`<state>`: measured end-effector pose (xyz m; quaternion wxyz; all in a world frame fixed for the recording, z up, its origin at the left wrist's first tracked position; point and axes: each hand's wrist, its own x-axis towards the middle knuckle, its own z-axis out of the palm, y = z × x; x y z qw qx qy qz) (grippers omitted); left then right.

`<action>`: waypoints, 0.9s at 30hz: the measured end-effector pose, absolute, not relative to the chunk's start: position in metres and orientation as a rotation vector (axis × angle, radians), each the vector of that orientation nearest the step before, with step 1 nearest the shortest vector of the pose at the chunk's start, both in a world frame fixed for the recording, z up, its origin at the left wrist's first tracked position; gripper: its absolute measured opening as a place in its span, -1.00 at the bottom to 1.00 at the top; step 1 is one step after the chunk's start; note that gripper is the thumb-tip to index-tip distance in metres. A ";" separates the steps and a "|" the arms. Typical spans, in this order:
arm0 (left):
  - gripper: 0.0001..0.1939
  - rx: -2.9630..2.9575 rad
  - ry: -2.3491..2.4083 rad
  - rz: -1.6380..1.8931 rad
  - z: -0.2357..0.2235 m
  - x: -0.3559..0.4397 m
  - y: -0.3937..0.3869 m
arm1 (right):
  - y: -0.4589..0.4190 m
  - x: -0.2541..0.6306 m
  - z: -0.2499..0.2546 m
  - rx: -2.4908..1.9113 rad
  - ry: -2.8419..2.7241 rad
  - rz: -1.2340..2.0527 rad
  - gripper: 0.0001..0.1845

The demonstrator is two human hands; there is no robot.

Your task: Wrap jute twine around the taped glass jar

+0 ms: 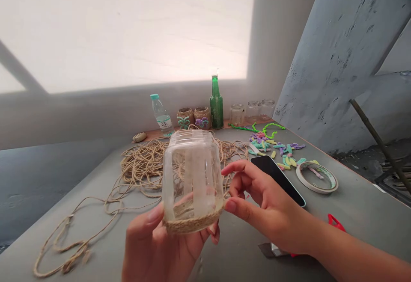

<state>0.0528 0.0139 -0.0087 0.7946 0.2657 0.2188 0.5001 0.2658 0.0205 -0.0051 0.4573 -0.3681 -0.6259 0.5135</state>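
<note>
A clear glass jar stands upright in my left hand, which cups it from below. A band of jute twine circles the jar's base. My right hand grips the jar's right side, with the thumb pressed near the band's end. Behind the jar, a loose tangle of the same twine lies on the grey table, and a long loop trails to the front left. The jar hides part of the tangle.
Beyond my right hand lie a black smartphone, a tape roll and colourful pipe-cleaner pieces. Along the back edge stand a water bottle, twine-wrapped jars, a green bottle and glass jars. Red scissor handles lie at right.
</note>
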 end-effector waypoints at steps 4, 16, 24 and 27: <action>-0.56 0.570 0.413 1.066 -0.012 0.052 0.015 | 0.025 0.265 -0.011 -0.842 -1.457 1.522 -0.27; -0.54 0.662 0.540 0.925 -0.001 0.048 0.019 | 0.024 0.260 -0.014 -0.822 -1.486 1.363 -0.60; -0.45 0.743 0.638 0.877 -0.005 0.042 0.023 | 0.023 0.257 -0.017 -0.796 -1.474 1.370 -0.78; -0.43 0.778 0.680 0.893 -0.008 0.041 0.025 | 0.024 0.257 -0.018 -0.783 -1.477 1.388 -0.79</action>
